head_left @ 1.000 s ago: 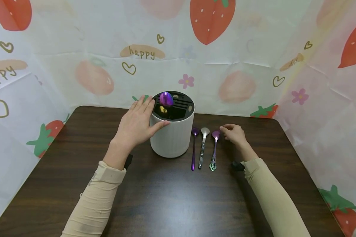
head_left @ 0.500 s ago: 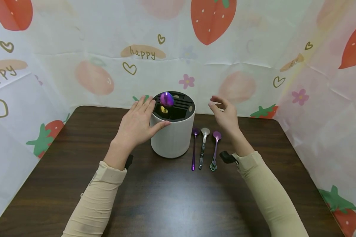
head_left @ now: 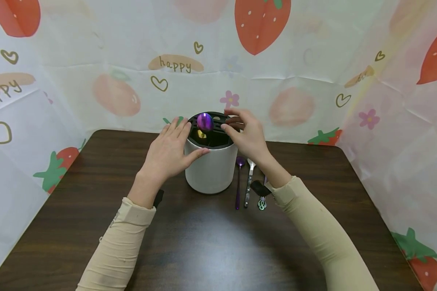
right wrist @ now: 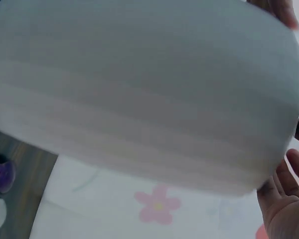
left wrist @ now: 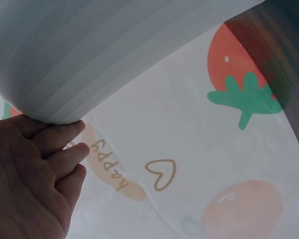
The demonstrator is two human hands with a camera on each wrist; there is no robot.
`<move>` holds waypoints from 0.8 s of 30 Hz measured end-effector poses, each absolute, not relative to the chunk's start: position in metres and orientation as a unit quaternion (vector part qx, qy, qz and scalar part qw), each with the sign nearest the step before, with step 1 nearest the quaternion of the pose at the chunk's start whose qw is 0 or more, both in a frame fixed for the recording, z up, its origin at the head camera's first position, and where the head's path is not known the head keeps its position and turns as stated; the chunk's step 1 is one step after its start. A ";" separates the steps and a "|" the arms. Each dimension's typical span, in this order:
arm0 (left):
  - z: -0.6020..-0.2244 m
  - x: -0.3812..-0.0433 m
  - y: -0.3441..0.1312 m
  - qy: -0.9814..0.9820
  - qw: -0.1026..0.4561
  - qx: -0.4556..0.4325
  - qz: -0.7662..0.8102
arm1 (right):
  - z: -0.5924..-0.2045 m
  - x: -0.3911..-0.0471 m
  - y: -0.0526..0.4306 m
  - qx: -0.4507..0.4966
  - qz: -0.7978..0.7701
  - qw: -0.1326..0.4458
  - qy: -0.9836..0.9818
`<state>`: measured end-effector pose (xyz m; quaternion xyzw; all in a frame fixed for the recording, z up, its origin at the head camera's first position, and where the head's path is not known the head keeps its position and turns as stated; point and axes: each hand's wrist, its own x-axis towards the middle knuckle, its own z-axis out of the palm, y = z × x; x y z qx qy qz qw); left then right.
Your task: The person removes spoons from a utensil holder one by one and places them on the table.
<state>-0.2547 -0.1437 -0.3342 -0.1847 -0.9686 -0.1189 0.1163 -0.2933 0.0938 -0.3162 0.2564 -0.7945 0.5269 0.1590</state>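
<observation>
- Cream cloth is covering the left arm, its sleeve [head_left: 113, 242] lying above the dark table [head_left: 189, 258].
- Left hand [head_left: 167, 151]: its grip is released, the fingers lying straight against the left of the holder's rim, the thumb stretching across the front near the edge.
- White holder [head_left: 211, 173] is standing upright on the table between the two hands, its long axis pointing straight up; its rim is meeting the left hand on one side and sitting under the right hand on the other, so both are about equally near.
- Black slotted top [head_left: 217, 126] is capping the holder; a purple spoon head [head_left: 205, 122] is poking up from its left part, with a gold piece [head_left: 202, 133] showing just below it, too small to name.
- Right hand [head_left: 249, 133] is hanging at the rim's right side, fingers loosely bent, thumb and fingertips parted; its grip is looking released, though whether it is touching the rim I cannot tell.
- Purple spoon [head_left: 238, 184] and silver-headed spoon [head_left: 248, 184] are lying right of the holder, handles pointing toward the person; beside them, an ornate spoon [head_left: 262, 203] is mostly hiding behind the black wrist camera [head_left: 260, 188].
</observation>
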 end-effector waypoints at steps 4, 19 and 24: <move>-0.334 -0.255 -0.144 -0.969 0.116 -0.184 -0.121 | -0.314 -0.295 0.081 0.282 0.501 0.152 -0.804; -0.334 -0.255 -0.144 -0.969 0.116 -0.184 -0.116 | -0.307 -0.299 0.061 0.297 0.438 0.123 -0.840; -0.333 -0.255 -0.144 -0.969 0.115 -0.183 -0.118 | -0.308 -0.299 0.061 0.301 0.443 0.129 -0.835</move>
